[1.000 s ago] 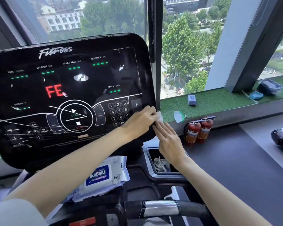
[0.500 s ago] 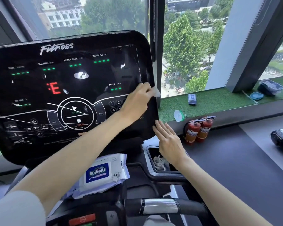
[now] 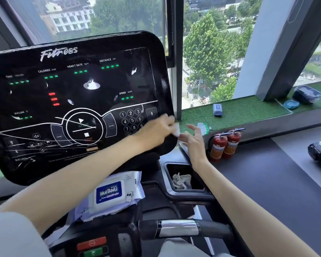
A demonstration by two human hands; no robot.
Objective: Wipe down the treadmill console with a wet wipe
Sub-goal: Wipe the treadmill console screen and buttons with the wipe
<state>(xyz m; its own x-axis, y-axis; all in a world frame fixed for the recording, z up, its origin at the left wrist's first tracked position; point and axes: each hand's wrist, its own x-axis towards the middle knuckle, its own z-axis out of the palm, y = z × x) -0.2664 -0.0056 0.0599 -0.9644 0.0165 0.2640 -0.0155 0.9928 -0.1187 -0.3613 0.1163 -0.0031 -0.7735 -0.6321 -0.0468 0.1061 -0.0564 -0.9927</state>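
Looking down from head height at a wide black treadmill console [image 3: 76,108], which fills the left half of the view with green and red readouts lit and a number keypad at its lower right. Behind it a tall window shows trees and buildings far below. To the right runs a windowsill [image 3: 239,110] covered in artificial grass.

Two bare forearms reach in from the bottom. The left hand [image 3: 156,132], blurred by motion, sits at the console's lower right edge just beside the keypad. Its fingers are curled round a white wet wipe [image 3: 176,129], and a corner of the wipe pokes out past the console's rim. Half a second ago this hand was higher up the same edge, so it has swept back down, most likely finishing a pass along the right border.

The right hand [image 3: 194,143] hangs just beside the console's lower right corner, empty, with fingers spread. Earlier it lay flat against that corner as if steadying it, and now it has lifted clear.

A pack of wipes [image 3: 109,193] lies below the console. To its right, a crumpled used wipe [image 3: 181,180] rests in a small tray. Most of the screen area probably remains to be wiped or rechecked.
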